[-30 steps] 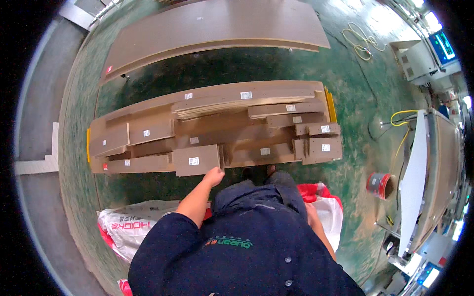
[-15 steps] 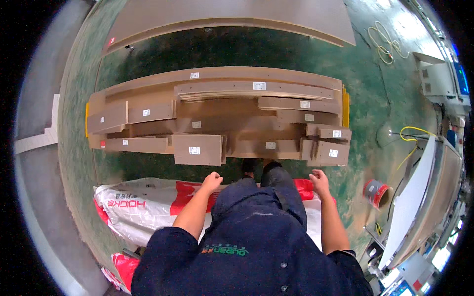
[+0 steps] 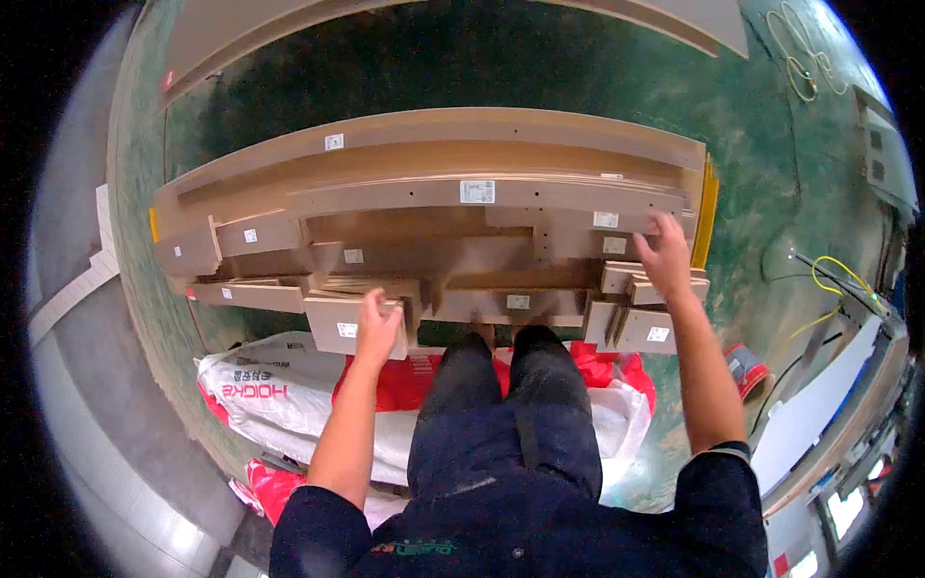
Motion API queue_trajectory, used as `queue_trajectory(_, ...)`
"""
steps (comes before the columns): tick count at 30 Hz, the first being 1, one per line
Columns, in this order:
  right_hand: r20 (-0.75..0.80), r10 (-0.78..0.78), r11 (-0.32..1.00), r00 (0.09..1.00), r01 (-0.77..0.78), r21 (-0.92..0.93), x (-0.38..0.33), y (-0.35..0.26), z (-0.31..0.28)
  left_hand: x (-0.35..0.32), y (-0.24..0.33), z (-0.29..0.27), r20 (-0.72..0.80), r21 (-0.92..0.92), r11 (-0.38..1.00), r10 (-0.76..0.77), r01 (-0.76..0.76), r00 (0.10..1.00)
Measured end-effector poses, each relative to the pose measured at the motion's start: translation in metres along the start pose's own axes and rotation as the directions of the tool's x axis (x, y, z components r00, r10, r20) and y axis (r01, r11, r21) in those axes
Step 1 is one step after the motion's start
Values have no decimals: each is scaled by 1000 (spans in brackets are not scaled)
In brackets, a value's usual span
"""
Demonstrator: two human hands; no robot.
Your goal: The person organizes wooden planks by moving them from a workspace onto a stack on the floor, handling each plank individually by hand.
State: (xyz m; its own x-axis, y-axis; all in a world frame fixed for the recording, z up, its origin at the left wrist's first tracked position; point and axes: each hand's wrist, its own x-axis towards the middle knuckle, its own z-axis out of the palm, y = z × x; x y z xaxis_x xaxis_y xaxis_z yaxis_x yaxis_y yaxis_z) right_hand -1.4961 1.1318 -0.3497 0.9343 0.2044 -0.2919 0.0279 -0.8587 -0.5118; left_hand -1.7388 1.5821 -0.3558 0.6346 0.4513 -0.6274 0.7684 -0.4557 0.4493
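Note:
Brown boards with white labels lie in a low stack before me, on a long base panel (image 3: 443, 125). My left hand (image 3: 379, 323), fingers apart and slightly bent, is over a short board (image 3: 328, 329) at the stack's near left; whether it touches is unclear. My right hand (image 3: 665, 252) is spread above the right end, nearest to a small board (image 3: 690, 289) and a narrow labelled board (image 3: 588, 219). Neither hand holds anything. Between them lie a long drilled board (image 3: 376, 199) and a near-edge board (image 3: 472, 304).
White and red plastic sacking (image 3: 260, 361) lies beside and behind my legs. A red bucket-like container (image 3: 747, 371) stands at right, near a white sheet (image 3: 819, 395) and a yellow hose (image 3: 827, 260). Another large board (image 3: 222, 39) lies beyond the stack.
Both hands have moved forward from beside my thighs to over the stack, the right reaching farther and outward. My view has shifted, and the stack looks nearer.

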Motion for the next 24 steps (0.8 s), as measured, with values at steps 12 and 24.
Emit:
queue_trajectory(12,359,-289,804,887,429,-412,97,2,66,183,101,-53,232,712,460,559,-531,796)
queue_trajectory(24,378,-325,802,867,464,-375,104,3,71,228,79,-43,262,620,379,725,-687,637)
